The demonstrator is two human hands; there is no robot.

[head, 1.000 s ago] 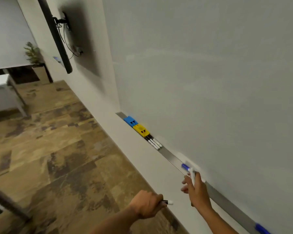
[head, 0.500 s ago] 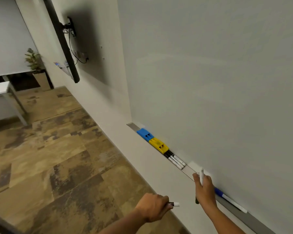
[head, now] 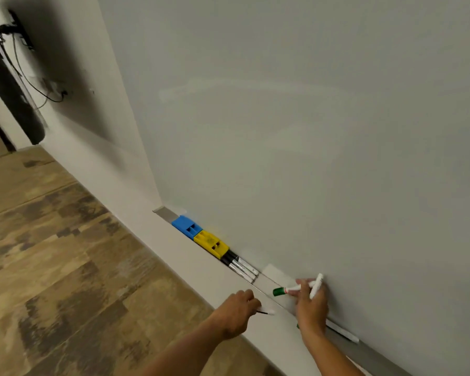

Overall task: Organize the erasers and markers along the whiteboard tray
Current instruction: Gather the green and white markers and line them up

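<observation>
A grey tray [head: 364, 354] runs under the whiteboard. At its left end lie a blue eraser [head: 186, 226], a yellow eraser [head: 210, 244] and several black-capped markers [head: 240, 267] side by side. My right hand [head: 311, 308] is over the tray, holding a green-capped marker [head: 285, 290] and a second white marker [head: 316, 286] against the board. My left hand [head: 236, 310] is closed on a black marker whose white end [head: 267, 312] pokes out, just in front of the tray. Another white marker [head: 342, 332] lies in the tray behind my right wrist.
A black wall-mounted screen [head: 8, 85] with dangling cables hangs at the far left. Mottled brown floor tiles [head: 65, 253] fill the lower left. The white wall below the tray slopes down to the floor.
The view has shifted closer to the erasers. My right hand now holds a green-capped marker besides the white one. The blue marker seen earlier is out of sight.
</observation>
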